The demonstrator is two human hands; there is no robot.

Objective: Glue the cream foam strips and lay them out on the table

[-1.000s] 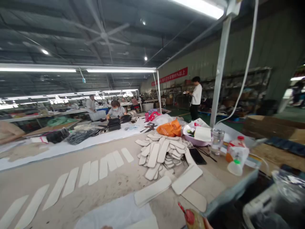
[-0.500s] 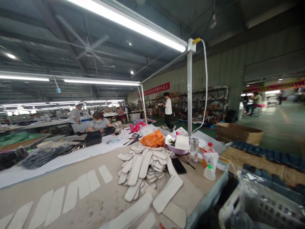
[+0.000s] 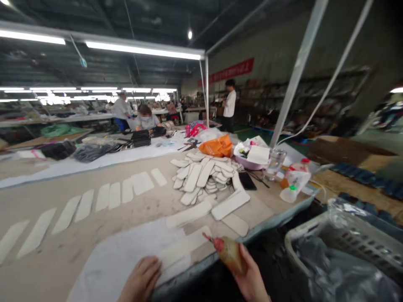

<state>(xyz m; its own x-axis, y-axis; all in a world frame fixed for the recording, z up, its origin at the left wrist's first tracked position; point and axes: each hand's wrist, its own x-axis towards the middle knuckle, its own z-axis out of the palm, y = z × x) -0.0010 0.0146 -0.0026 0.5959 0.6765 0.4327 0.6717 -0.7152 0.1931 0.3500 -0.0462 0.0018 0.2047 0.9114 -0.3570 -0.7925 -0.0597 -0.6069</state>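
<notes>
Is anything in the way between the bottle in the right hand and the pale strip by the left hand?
Nothing visible blocks it: the bottle is in the right hand, its red nozzle pointing toward one end of the pale strip; the left hand is at the opposite end.

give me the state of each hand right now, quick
Left hand: at the near end of a pale strip; whether it grips cannot be told.
Right hand: closed, holding a yellow-brown bottle with a red top.
</notes>
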